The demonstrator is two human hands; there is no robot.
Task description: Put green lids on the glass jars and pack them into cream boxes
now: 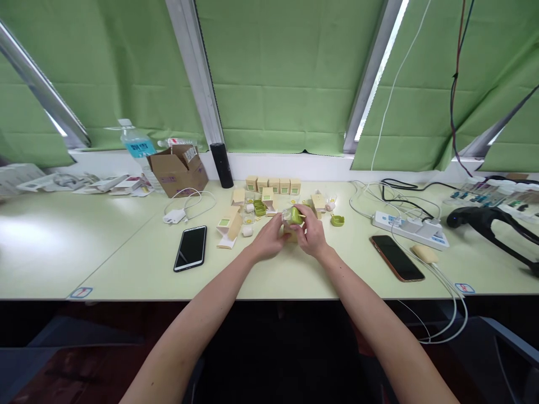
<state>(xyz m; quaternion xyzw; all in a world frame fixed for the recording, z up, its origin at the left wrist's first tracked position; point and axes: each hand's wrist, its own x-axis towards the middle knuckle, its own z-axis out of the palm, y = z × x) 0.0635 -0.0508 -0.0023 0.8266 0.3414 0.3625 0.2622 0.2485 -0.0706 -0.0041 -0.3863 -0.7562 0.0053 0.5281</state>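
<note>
Above the middle of the table, my left hand (269, 238) and my right hand (312, 233) meet. My right hand's fingers are closed on a small green rounded piece (297, 215) with a short pale stick-like end. A clear plastic part (287, 215) sits against its left side, pinched by my left fingers. Under the hands, partly covered, is a pale yellow box. Around them lie open small boxes (229, 224), a white round piece (247, 230) and green open cases (260, 208). Another green case (337, 220) lies to the right.
Several closed small boxes (273, 185) stand in a row behind. A black phone (190, 248) is left, another phone (397, 258) right. A power strip (410, 229) with cables, a cardboard box (179, 171) and a black cylinder (222, 165) also stand on the table (143, 275).
</note>
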